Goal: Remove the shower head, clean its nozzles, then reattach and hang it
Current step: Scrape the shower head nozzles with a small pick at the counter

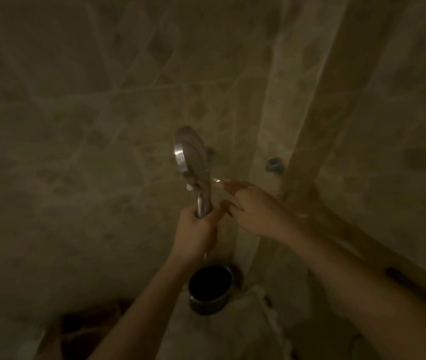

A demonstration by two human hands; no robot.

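The one shower head (191,157) stands up tall, its round end at the top and its handle pointing down into the left hand (196,235), which is wrapped tight around the handle's bottom. The right hand (253,211) is just beside the handle, fingers loose and holding nothing (one fingertip nearly touches it). One dark cup (210,288) sits below the shower head.

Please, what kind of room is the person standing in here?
Most likely a bathroom shower area, dimly lit. The left hand holds a chrome shower head before a patterned tiled wall, with a wall fitting nearby.
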